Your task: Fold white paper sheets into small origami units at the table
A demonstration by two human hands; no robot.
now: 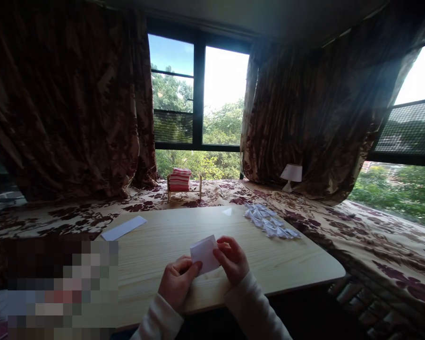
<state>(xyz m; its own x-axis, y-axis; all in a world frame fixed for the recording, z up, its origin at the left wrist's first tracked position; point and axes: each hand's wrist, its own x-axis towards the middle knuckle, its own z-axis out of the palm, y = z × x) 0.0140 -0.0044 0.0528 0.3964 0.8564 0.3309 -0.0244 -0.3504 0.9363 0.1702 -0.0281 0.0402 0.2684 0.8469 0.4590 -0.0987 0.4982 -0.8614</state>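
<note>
Between my two hands a small white sheet of paper (204, 255) is held up over the table's front part, with what looks like a fold along its top. My left hand (177, 279) pinches its lower left corner, thumb on the near face. At the right edge, the thumb and fingers of my right hand (233, 259) close on the same sheet. A white paper strip (123, 228) lies flat at the table's back left. Several folded white paper pieces (269, 221) sit clustered at the back right, and one small folded piece (227, 212) lies apart from them.
The pale wooden table (156, 264) borders a ledge covered in floral cloth (219, 191). On the ledge stand a small rack (200, 189) with red-and-white folded cloths (180, 179) and a white lamp (291, 174). Patterned curtains (304, 108) flank the window. A blurred patch covers the lower left.
</note>
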